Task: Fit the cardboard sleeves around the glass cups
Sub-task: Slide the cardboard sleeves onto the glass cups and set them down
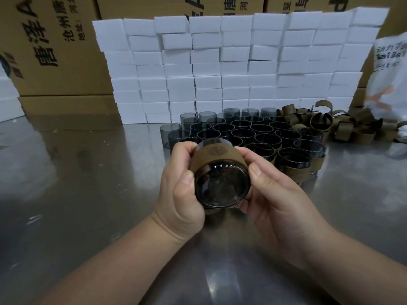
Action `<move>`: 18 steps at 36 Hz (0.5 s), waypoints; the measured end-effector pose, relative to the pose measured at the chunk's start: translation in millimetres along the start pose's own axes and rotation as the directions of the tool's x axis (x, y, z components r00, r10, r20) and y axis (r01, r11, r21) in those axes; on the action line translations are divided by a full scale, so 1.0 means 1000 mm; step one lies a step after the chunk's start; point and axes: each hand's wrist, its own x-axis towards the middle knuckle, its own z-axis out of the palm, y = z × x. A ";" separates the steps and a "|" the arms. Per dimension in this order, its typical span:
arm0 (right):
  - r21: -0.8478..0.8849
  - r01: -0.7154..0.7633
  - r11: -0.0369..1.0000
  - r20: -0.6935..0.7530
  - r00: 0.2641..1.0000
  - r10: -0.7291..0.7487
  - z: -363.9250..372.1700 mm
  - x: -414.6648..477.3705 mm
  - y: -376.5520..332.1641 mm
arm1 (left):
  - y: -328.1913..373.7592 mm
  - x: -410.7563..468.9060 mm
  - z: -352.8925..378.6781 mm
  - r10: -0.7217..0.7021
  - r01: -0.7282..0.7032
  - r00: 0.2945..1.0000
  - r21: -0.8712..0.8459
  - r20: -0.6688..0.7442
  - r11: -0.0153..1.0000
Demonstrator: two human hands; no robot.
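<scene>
Cups (242, 130) and sleeves (343, 126) behind hands (182, 190).

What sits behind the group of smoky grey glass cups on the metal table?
A stacked wall of white rectangular blocks; brown printed cardboard cartons rise beyond it, their lower parts hidden by the blocks.

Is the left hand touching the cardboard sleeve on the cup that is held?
Touching. In the head view the left hand curls its fingers over the cardboard sleeve around the glass cup, and no gap shows between them.
</scene>
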 end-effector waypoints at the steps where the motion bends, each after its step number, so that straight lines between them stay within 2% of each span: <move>1: 0.002 0.000 1.000 -0.001 1.000 0.000 0.000 0.000 0.000 | 0.000 0.000 -0.002 0.061 -0.063 0.998 0.064 0.021 0.996; 4: 0.012 0.005 1.000 -0.005 1.000 -0.005 0.001 0.000 0.001 | -0.006 0.004 -0.010 0.179 -0.206 0.973 0.196 0.144 0.959; 9: 0.015 0.004 1.000 -0.005 1.000 -0.004 0.000 0.000 0.000 | -0.012 0.006 -0.015 0.234 -0.268 0.955 0.190 0.180 0.945; 16: 0.018 0.009 1.000 -0.005 1.000 -0.009 0.000 0.000 0.001 | -0.011 0.005 -0.013 0.217 -0.252 0.956 0.172 0.198 0.952; 18: 0.015 0.014 1.000 -0.001 1.000 -0.014 -0.001 0.000 0.001 | -0.007 0.004 -0.008 0.142 -0.161 0.982 0.153 0.124 0.975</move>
